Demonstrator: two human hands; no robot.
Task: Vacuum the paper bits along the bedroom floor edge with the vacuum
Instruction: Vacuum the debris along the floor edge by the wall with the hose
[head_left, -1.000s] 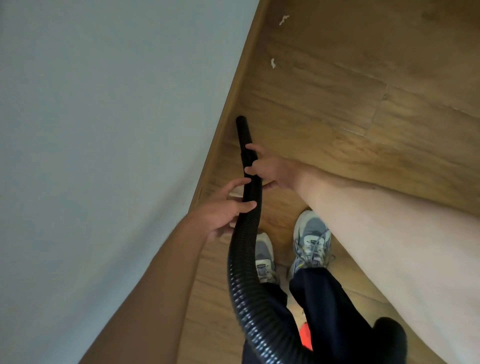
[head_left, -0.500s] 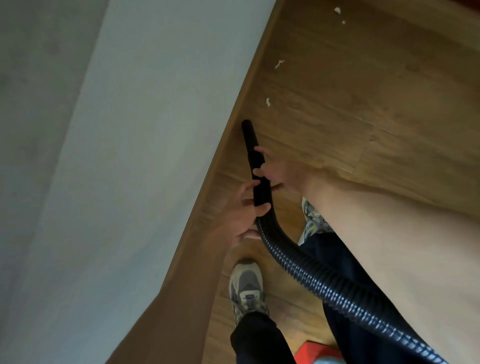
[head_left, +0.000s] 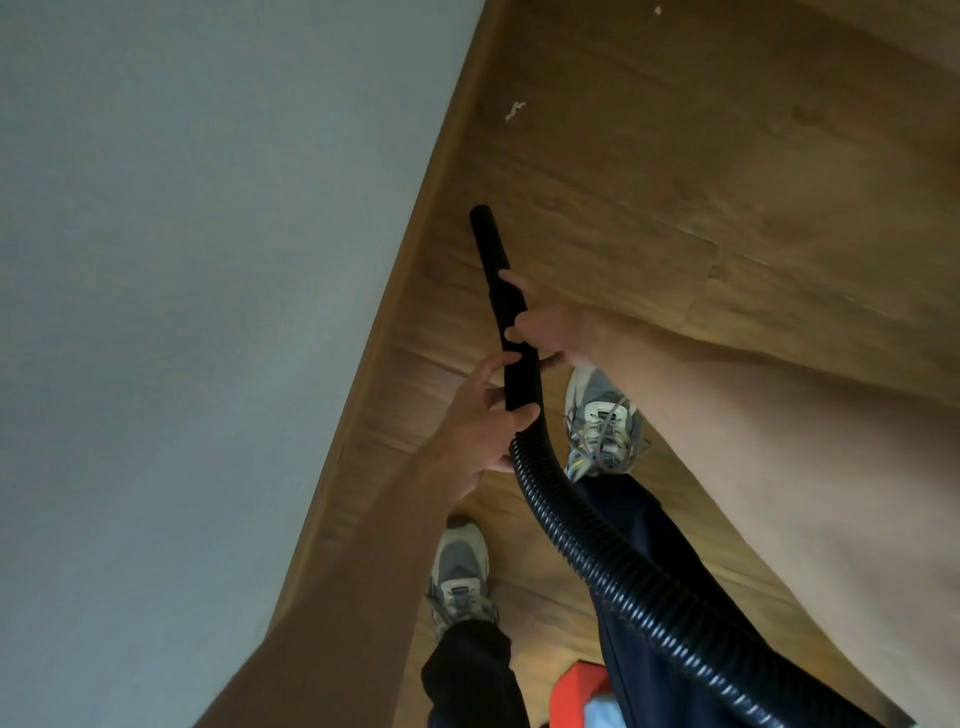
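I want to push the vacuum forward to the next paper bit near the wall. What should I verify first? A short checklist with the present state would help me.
1. Left hand and right hand both grip the nozzle: ok.
2. Nozzle aims along the skirting board toward the paper bit: ok.
3. Nozzle tip reaches the paper bit: not ok, the bit lies further ahead.
4. Floor between tip and bit is bare: ok.
5. Hose is free of the shoes: cannot tell.
6. Suction is on: cannot tell.
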